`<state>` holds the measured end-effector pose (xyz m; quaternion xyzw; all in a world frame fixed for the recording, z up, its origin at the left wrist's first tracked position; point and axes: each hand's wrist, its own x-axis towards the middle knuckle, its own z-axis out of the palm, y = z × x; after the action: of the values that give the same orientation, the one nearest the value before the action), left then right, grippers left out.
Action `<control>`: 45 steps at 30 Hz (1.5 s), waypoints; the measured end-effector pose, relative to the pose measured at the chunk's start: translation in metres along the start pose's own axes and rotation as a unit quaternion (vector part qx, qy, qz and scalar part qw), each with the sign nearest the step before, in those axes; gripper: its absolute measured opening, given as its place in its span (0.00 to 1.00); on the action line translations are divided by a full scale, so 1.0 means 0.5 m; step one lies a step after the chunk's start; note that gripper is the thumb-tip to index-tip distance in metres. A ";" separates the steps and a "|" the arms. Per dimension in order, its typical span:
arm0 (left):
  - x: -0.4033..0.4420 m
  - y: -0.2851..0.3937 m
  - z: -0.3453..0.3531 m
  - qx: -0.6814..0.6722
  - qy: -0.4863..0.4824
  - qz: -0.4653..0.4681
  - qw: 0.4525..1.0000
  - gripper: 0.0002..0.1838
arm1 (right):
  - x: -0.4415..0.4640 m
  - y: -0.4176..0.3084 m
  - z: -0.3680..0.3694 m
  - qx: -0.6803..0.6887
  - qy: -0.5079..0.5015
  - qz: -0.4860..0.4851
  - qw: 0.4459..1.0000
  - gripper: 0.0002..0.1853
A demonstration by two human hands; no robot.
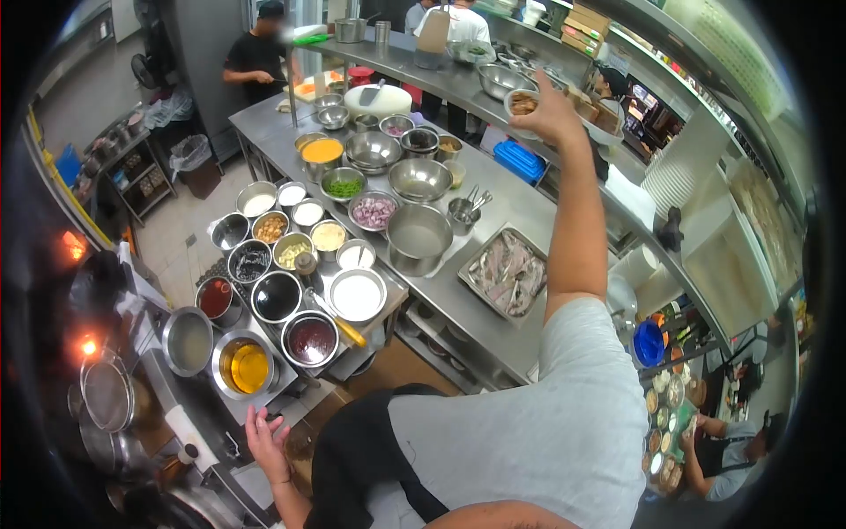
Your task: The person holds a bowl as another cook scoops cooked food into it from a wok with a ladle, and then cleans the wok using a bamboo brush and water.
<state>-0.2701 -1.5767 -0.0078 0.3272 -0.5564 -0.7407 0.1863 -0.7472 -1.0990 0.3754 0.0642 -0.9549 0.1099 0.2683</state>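
My right hand (557, 116) reaches up at the raised metal shelf. It grips the rim of a small pale bowl (522, 104) with brown food pieces inside, beside a steel mixing bowl (504, 81). Down at the lower left, my left hand (269, 445) holds nothing and its fingers are apart. Nearest to it is a steel pot of yellow oil (247, 367). A pot of dark red sauce (310, 339) and a bowl of white contents (357, 294) stand farther up. A ladle with a yellow handle (351, 332) lies between them.
Steel bowls of chopped red onion (374, 211) and chopped greens (343, 183) crowd the counter. A tray of raw fish or meat pieces (506, 271) lies below my raised arm. Burner flames (88, 346) glow at left. Co-workers (257, 57) stand across the counter and at right.
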 end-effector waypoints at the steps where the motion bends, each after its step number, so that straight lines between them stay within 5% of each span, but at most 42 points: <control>1: -0.002 0.006 0.018 -0.009 0.009 0.000 1.000 0.33 | 0.032 0.026 -0.002 0.001 0.003 -0.004 1.000 0.68; 3: 0.001 0.004 0.040 -0.014 0.017 0.001 1.000 0.32 | 0.084 0.053 -0.015 -0.032 -0.057 0.090 0.994 0.68; 16: -0.009 0.005 0.100 -0.028 0.062 0.004 0.998 0.31 | 0.227 0.155 0.119 0.004 -0.109 0.057 0.992 0.74; 19: -0.014 0.003 0.093 -0.031 0.073 0.009 0.997 0.31 | 0.195 0.108 0.105 -0.058 0.041 0.063 0.995 0.56; 23: -0.019 -0.001 0.090 -0.030 0.097 0.012 0.995 0.31 | 0.217 0.034 0.139 -0.109 0.050 -0.025 0.992 0.52; 25: -0.025 0.010 0.099 -0.010 0.095 0.017 0.995 0.30 | 0.247 0.020 0.201 -0.241 0.099 -0.096 0.961 0.24; 26: -0.030 0.011 0.097 -0.010 0.100 0.015 0.995 0.30 | 0.262 0.023 0.236 -0.238 0.095 -0.100 0.961 0.24; 28: -0.036 0.012 0.093 0.003 0.080 0.018 0.997 0.35 | 0.294 0.030 0.293 -0.241 0.163 -0.124 0.949 0.08; 42: -0.051 -0.008 0.075 0.021 0.127 -0.016 0.992 0.30 | 0.198 -0.039 0.254 -0.181 0.196 -0.260 0.928 0.07; 45: -0.029 -0.078 0.043 0.083 0.160 0.033 0.983 0.27 | 0.121 -0.114 0.249 -0.046 0.191 -0.297 0.934 0.03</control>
<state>-0.2710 -1.5402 -0.0370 0.4375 -0.5895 -0.6232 0.2696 -0.8500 -1.1884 0.3136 0.3105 -0.8270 -0.0092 0.4685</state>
